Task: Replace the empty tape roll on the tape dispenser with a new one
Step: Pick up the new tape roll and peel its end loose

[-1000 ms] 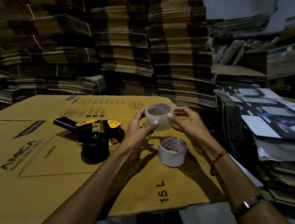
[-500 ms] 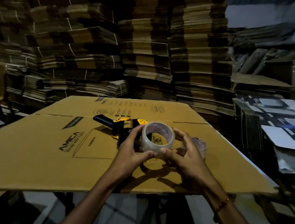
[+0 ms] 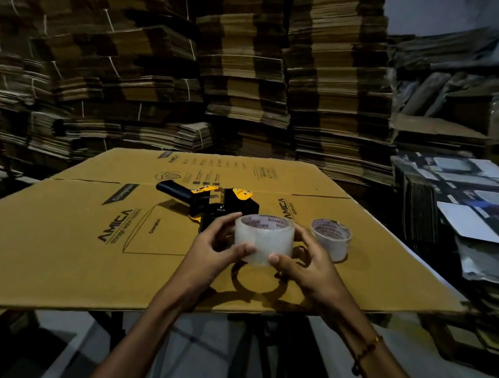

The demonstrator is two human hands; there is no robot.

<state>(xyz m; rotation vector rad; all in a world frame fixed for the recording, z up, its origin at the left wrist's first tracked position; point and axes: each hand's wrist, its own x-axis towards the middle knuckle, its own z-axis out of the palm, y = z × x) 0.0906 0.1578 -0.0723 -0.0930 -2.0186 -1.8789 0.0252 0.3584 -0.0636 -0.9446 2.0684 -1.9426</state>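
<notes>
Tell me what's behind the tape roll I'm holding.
Behind the held tape roll lies the black-and-yellow tape dispenser on the flattened carton. The roll and left hand hide its near end.

**Both hands raised, closed on one roll**

Both forearms extend forward from the lower edge of the view, converging. Left hand (image 3: 211, 251) and right hand (image 3: 306, 264) face each other, fingers curled round the far side of a tape roll (image 3: 263, 239), thumbs pressed on its near face. Beaded bracelet (image 3: 367, 350) on the right wrist.
</notes>
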